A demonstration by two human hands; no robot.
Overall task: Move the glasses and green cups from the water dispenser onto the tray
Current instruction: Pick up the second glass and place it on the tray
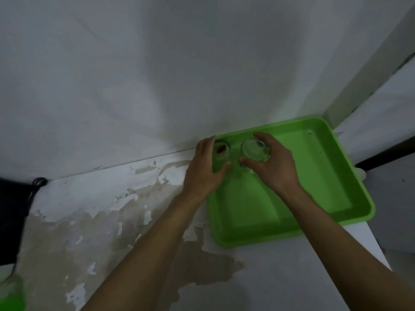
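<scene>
A bright green tray (pixel 314 180) lies on a worn white surface against the wall. Two clear glasses stand in its far left corner. My left hand (pixel 202 167) curls around the left glass (pixel 222 150), which has a dark spot inside. My right hand (pixel 274 164) grips the right glass (pixel 254 149) from its right side, thumb at the front. Whether the glasses rest on the tray floor or hover just above it is unclear. The water dispenser is out of view.
The white wall (pixel 157 75) rises right behind the tray. The surface (pixel 112 221) has peeling paint and brown stains. A dark object (pixel 11 209) with a cord sits at the left edge. A green blurred shape (pixel 11 297) shows at the bottom left corner.
</scene>
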